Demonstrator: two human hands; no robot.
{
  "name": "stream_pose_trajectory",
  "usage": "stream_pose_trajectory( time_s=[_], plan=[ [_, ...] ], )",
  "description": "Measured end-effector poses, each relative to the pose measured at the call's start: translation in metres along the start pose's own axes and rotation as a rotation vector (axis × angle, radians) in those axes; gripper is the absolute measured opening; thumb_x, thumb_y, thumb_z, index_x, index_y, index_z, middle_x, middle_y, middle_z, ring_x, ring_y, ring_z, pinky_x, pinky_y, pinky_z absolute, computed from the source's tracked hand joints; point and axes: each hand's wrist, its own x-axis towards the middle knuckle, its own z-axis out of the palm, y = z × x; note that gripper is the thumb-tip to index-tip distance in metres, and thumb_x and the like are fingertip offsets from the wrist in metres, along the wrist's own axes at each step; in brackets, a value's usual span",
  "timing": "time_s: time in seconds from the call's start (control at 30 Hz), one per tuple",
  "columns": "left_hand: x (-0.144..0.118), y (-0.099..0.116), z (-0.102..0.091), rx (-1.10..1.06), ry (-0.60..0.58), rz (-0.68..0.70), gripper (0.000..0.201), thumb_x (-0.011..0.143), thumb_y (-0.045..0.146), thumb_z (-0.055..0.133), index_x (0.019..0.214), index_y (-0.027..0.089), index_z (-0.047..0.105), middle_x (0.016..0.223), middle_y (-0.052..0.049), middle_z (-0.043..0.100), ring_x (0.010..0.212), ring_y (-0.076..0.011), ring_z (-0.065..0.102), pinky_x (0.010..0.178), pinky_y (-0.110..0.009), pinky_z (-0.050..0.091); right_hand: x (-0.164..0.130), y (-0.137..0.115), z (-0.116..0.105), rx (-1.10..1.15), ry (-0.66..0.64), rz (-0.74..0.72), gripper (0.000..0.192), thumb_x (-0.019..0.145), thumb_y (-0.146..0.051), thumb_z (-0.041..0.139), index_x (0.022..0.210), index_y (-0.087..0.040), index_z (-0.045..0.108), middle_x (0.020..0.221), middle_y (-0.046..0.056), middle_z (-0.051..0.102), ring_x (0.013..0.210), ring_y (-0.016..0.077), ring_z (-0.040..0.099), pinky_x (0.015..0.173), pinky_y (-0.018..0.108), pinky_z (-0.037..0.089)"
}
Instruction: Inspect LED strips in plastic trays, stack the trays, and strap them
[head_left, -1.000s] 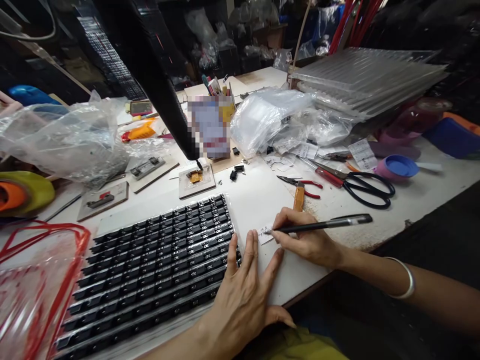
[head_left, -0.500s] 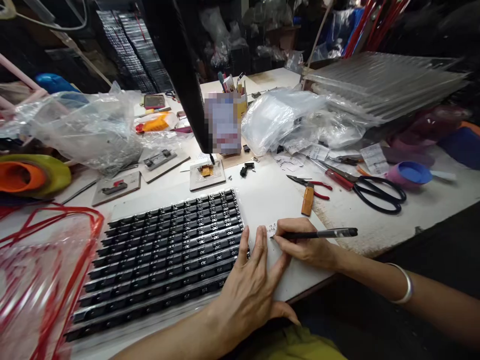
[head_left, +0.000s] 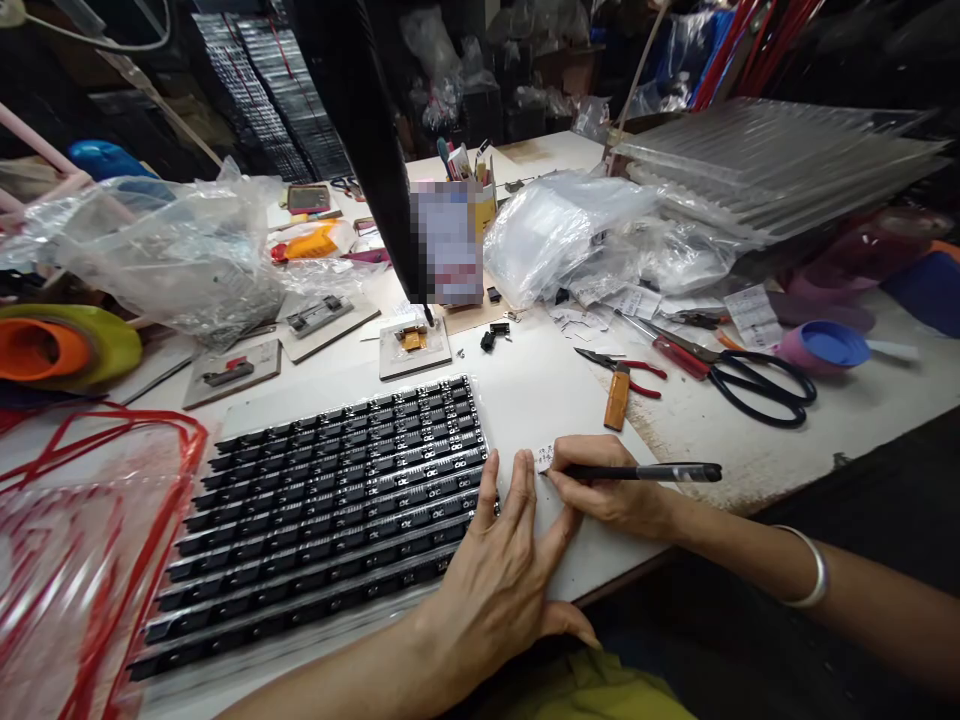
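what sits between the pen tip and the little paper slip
Nothing visible. The right hand holds the pen with its tip at the paper slip. The left hand lies flat just beside it, not across it.

Over the last second I slid my right hand (head_left: 611, 490) and its pen (head_left: 645, 472) a little further in along the paper slip (head_left: 545, 457), closing up against my left hand (head_left: 499, 585), whose fingers drew nearer.
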Motion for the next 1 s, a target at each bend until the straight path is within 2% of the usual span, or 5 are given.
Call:
stream_pose_trajectory(
  time_s=[0.2,0.37,0.6,1.0],
  plan=[
    [0.0005,0.0009,0.0003,-0.005,-0.026,0.005,0.103,0.07,0.082,0.013,0.143,0.01,0.027,0.136,-0.029,0.042,0.135,-0.0404,0.028,0.108,-0.06,0.009,-0.0021,-0.001,-0.0018,-0.03,0.019,-0.003,0.024,0.081,-0.013,0.046,0.06,-0.019,0.035,0.057,-0.006,0.033,0.052,0.0073,0.031,0.051,0.023,0.026],
    [0.0004,0.0002,0.0014,0.002,-0.036,0.004,0.104,0.07,0.082,0.012,0.145,0.01,0.02,0.139,-0.029,0.039,0.136,-0.0397,0.025,0.108,-0.06,0.007,-0.0039,0.0001,-0.0035,-0.016,0.041,0.042,0.02,0.082,-0.014,0.048,0.064,-0.018,0.041,0.059,-0.005,0.04,0.054,0.0075,0.037,0.053,0.022,0.029],
    [0.0008,0.0,0.0006,0.009,-0.033,0.008,0.106,0.068,0.083,0.011,0.144,0.01,0.024,0.137,-0.029,0.041,0.136,-0.0398,0.025,0.109,-0.06,0.006,-0.0008,-0.0026,-0.0024,-0.042,0.03,-0.003,0.024,0.082,-0.011,0.047,0.062,-0.019,0.035,0.058,-0.006,0.035,0.053,0.0069,0.033,0.052,0.022,0.028],
    [0.0001,0.001,0.0009,0.002,-0.043,0.003,0.103,0.071,0.081,0.014,0.145,0.01,0.021,0.139,-0.03,0.037,0.137,-0.039,0.022,0.109,-0.06,0.007,-0.0009,-0.0037,-0.0028,-0.042,0.044,0.04,0.022,0.08,-0.012,0.046,0.061,-0.019,0.037,0.056,-0.006,0.036,0.051,0.0076,0.033,0.051,0.023,0.027]
  ],
)
